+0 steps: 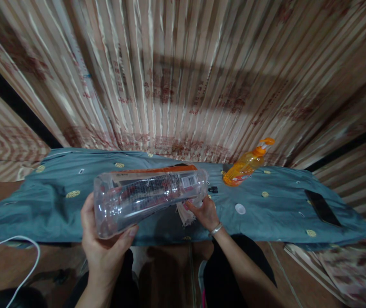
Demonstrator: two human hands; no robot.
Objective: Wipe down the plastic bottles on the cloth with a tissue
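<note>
left hand (101,239) clamped on base of clear bottle (147,194), held sideways above the table (54,205) | right hand (203,211) closed on cloth (185,214) at bottle's mouth | white cap (240,208) right of bottle | risk: smooth base may slip from the one-handed grip

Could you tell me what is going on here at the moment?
A person holds a large clear plastic bottle sideways over a table covered in a blue cloth. The left hand grips its base, while the right hand is at its neck, holding what looks like a cloth or paper. On the cloth lie an orange pump bottle on its side, a small white cap and a dark phone.
</note>
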